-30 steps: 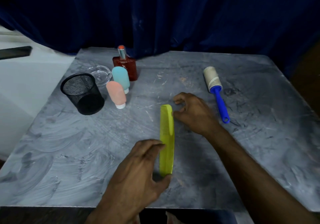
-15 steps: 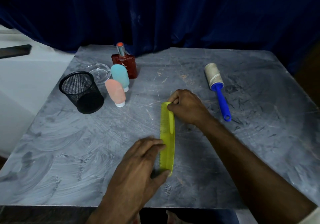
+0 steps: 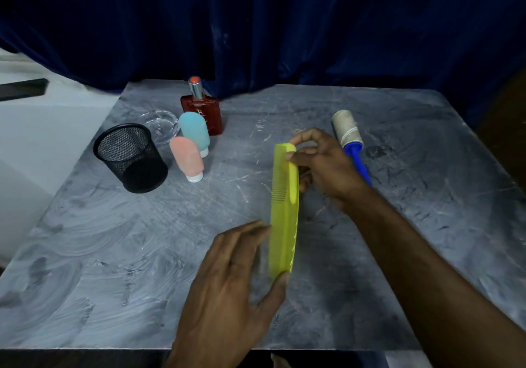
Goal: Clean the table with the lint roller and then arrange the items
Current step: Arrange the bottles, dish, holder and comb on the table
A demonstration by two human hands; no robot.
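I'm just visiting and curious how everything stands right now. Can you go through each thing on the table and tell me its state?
Comb: held at both ends, tilted on edge.
Left hand: gripping the comb's near end.
Right hand: pinching its far end.
Lint roller: lying flat, untouched.
Mesh cup: upright, looks empty.
Pink bottle: standing on its cap.
Blue bottle: standing on its cap.
Perfume bottle: upright.
Glass dish: looks empty.

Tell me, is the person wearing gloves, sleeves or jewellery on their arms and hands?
No. The left hand and right hand are bare: no gloves, and no rings visible on the fingers. No watch or bracelet shows at the wrists, and both forearms are uncovered as far as the picture shows.
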